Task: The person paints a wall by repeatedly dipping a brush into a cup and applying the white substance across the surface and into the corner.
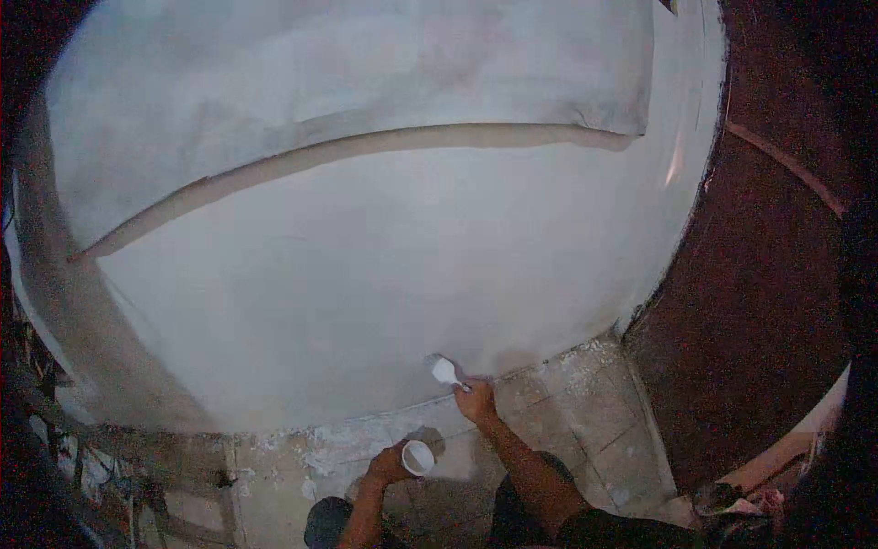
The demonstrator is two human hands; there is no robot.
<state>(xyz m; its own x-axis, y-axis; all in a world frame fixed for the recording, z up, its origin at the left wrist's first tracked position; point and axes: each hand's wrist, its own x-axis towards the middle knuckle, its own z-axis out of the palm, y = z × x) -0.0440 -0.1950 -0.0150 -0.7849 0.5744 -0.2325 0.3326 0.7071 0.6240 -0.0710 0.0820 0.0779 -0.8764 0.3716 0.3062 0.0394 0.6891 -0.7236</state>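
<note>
Low in the view, my left hand (388,464) is wrapped round a white cup (418,458), its open top facing up. My right hand (475,401) grips the handle of a small tool with a white head (444,371), which looks like a brush or scraper. The white head is against or just in front of the lower part of a large pale wall (366,274); whether it touches cannot be made out. The cup's contents look white and are not clear.
Pale floor tiles (540,416) with white spots run along the wall's base. A raised panel (366,73) overhangs the upper wall. Dark reddish ground (750,302) lies right, with a bundle of cloth (754,503) at lower right. Dim clutter stands at lower left.
</note>
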